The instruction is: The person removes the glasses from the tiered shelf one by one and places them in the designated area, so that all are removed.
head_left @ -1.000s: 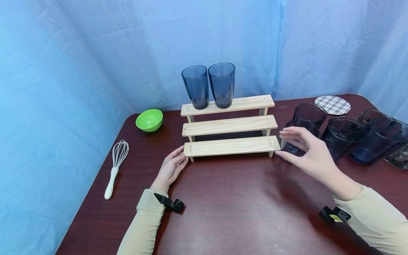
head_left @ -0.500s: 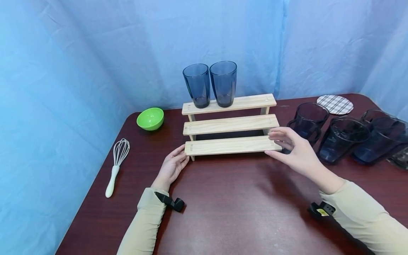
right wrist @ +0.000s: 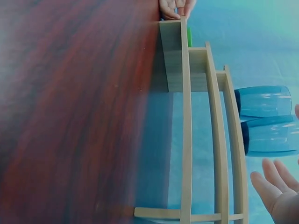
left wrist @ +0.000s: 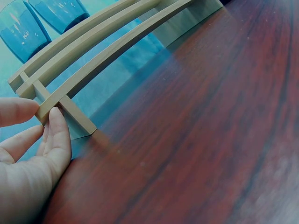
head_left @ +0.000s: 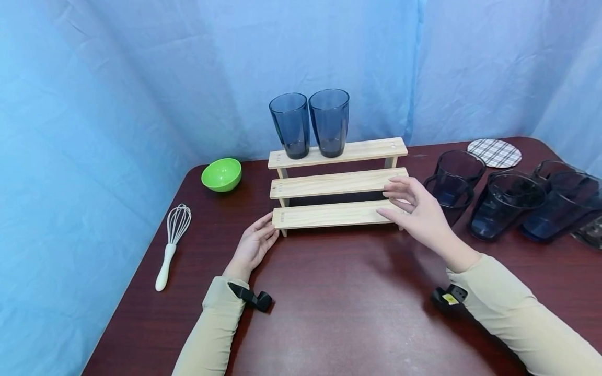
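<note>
A three-tier wooden stand (head_left: 329, 215) is on the dark red table, with two blue glasses (head_left: 290, 125) (head_left: 329, 122) upright side by side on the left part of its top tier. My left hand (head_left: 251, 248) pinches the left end of the lowest tier; the left wrist view shows thumb and fingertips (left wrist: 56, 116) at that corner. Over the stand's right end hovers my right hand (head_left: 420, 216), fingers spread from the thumb and holding nothing. In the right wrist view, its fingers (right wrist: 271, 179) appear apart from the tiers.
Several dark blue glass mugs (head_left: 510, 203) crowd the table's right side, close beside my right hand. A plaid round mat (head_left: 495, 152) lies behind them. At the left are a green bowl (head_left: 221, 175) and a whisk (head_left: 164, 266). Blue curtains (head_left: 226, 62) enclose the table.
My right hand has moved left, from beside the mugs to over the right end of the stand. The left hand stays at the stand's left end.
</note>
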`<state>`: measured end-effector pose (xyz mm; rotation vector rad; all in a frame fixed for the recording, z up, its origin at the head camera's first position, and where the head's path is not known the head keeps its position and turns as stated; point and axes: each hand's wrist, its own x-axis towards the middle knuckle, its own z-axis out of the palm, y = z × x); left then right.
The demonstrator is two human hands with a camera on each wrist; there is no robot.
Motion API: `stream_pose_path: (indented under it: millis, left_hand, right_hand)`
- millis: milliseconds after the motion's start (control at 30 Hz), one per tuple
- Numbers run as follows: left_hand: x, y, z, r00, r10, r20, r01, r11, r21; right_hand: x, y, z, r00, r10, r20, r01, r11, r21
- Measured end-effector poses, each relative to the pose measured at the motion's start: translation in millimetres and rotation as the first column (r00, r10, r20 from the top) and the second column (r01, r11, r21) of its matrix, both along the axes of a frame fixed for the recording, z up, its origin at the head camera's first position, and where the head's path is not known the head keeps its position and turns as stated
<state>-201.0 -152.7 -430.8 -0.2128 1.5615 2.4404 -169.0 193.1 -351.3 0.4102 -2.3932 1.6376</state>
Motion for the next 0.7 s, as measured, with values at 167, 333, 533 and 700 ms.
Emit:
stream_pose_path:
  millis: [167, 333, 533, 700]
  left_hand:
    - [0.4, -0.2, 0.0, 1.000, -0.001, -0.004, 0.001, 1.000, 0.002]
    - [0.5, -0.6, 0.1, 1.000, -0.002, -0.004, 0.002, 1.000, 0.000]
    - [0.6, -1.0, 0.5, 1.000, -0.006, -0.013, 0.006, 1.000, -0.005]
    - [0.9, -0.7, 1.0, 1.000, -0.007, -0.012, 0.007, 1.000, 0.007]
  right_hand:
    - [-9.7, -7.6, 4.9, 0.999, -0.041, 0.030, 0.042, 0.999, -0.031]
    - [-20.5, -15.6, 7.7, 0.997, -0.063, 0.037, 0.066, 0.994, -0.082]
    - [-33.9, -26.3, 13.3, 0.996, -0.084, 0.027, 0.087, 0.988, -0.131]
    - [-47.9, -33.4, 18.3, 0.994, -0.106, 0.016, 0.107, 0.985, -0.135]
